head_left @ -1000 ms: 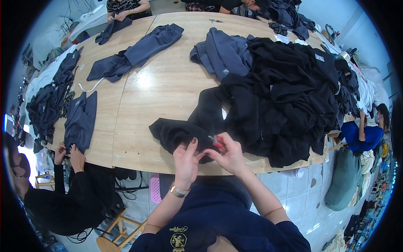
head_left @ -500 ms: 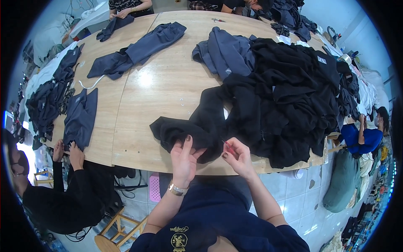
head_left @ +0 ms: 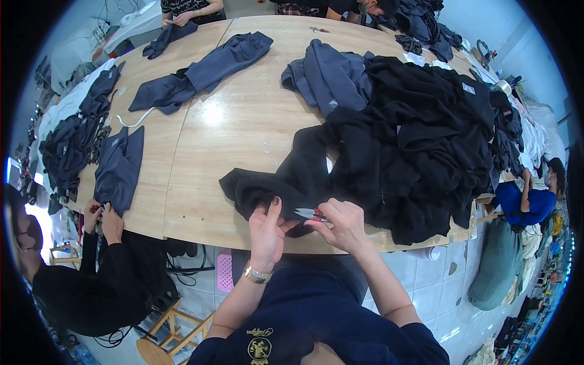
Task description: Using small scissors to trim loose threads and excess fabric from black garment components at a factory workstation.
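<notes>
Since half a second ago my right hand (head_left: 344, 224) has come back in toward the left one, and a small pair of snips with red on the grip (head_left: 310, 213) now shows between them again, as it did a second back. I see my left hand (head_left: 267, 234) pinching the near edge of the black garment (head_left: 286, 182), thumb up and fingers closed on the cloth; my right hand is closed around the snips, blades pointing left at the pinched spot. That garment is matte black, soft and rumpled, lying at the near edge of the wooden worktop (head_left: 231, 121) and running back into a big heap of black clothing (head_left: 426, 134) on the right. A grey-blue garment (head_left: 328, 76) lies folded behind the heap, and more dark blue pieces (head_left: 201, 73) lie spread on the far left. At the left edge, another person's hands (head_left: 103, 219) hold a dark blue piece (head_left: 118, 170). I see no bins or trays on the worktop.
</notes>
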A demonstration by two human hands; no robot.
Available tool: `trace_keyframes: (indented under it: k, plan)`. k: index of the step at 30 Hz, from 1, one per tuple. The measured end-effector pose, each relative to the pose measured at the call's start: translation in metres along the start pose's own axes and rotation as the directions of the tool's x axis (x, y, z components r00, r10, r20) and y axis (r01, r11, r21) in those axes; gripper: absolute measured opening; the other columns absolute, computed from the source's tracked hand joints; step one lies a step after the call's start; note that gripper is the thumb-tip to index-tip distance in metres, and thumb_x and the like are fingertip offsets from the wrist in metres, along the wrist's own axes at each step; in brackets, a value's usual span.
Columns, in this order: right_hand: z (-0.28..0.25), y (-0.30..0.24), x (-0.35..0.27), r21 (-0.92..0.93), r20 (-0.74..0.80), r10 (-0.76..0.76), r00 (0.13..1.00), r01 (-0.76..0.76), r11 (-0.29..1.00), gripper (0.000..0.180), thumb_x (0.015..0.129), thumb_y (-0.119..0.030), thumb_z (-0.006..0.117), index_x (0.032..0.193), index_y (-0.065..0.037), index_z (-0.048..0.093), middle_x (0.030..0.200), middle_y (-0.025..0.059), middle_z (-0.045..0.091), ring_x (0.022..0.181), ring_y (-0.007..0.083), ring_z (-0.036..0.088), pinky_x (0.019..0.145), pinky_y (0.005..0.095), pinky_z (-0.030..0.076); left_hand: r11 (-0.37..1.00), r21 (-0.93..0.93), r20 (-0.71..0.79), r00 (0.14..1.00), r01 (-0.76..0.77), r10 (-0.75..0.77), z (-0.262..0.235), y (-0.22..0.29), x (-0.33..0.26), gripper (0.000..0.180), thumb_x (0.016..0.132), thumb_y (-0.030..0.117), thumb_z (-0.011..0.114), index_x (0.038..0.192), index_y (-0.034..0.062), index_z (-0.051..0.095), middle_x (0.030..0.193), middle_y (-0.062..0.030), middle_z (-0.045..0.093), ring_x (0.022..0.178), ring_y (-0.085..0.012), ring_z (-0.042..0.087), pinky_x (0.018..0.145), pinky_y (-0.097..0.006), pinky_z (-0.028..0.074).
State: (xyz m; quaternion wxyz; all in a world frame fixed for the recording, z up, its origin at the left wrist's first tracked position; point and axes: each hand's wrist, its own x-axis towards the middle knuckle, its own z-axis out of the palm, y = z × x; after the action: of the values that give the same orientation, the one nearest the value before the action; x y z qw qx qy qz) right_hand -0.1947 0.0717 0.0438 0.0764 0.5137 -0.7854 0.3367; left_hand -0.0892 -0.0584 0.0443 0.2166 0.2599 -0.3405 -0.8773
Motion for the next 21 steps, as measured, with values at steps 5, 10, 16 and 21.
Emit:
trace_keyframes:
  k: [5,10,16,21]
  plan:
    - [-0.001,-0.002,0.002,-0.017,0.02,-0.027,0.999,0.027,0.999,0.03,0.068,-0.034,0.072,0.071,-0.009,0.056,0.062,0.0026,0.05,0.051,0.0209,0.05,0.048,0.03,0.037,0.999,0.029,0.024,1.0,-0.018,0.017,0.0,-0.001,-0.001,0.028,0.09,0.022,0.054,0.108,0.001,0.048,0.098,-0.0087,0.059,0.084,-0.0175,0.062,0.07,-0.032,0.054]
    - [0.001,-0.002,0.0,0.02,0.016,-0.016,1.0,0.015,1.0,0.03,0.069,-0.033,0.071,0.071,-0.008,0.056,0.062,0.0034,0.051,0.051,0.0208,0.05,0.048,0.0301,0.037,0.994,0.089,0.022,0.998,-0.055,0.054,0.0,-0.008,0.001,0.025,0.092,0.021,0.049,0.11,0.0028,0.048,0.096,-0.0077,0.06,0.08,-0.0156,0.063,0.066,-0.03,0.055]
    - [0.003,-0.001,-0.006,0.074,-0.009,0.047,0.999,-0.046,0.996,0.028,0.069,-0.031,0.071,0.071,-0.008,0.056,0.063,0.0036,0.053,0.052,0.0208,0.051,0.049,0.0297,0.038,0.997,0.065,0.001,1.0,-0.028,0.028,-0.003,-0.005,0.002,0.027,0.091,0.022,0.052,0.108,0.0021,0.048,0.097,-0.0073,0.059,0.082,-0.0161,0.062,0.067,-0.031,0.054]
    - [0.002,0.0,-0.01,-0.008,0.016,0.013,1.0,-0.013,1.0,0.03,0.069,-0.034,0.072,0.07,-0.009,0.056,0.062,0.0029,0.051,0.051,0.0203,0.049,0.048,0.0295,0.037,1.0,0.025,-0.027,1.0,0.001,0.0,-0.003,-0.002,0.003,0.027,0.089,0.024,0.056,0.105,0.0026,0.049,0.097,-0.0052,0.058,0.081,-0.0155,0.061,0.066,-0.031,0.052]
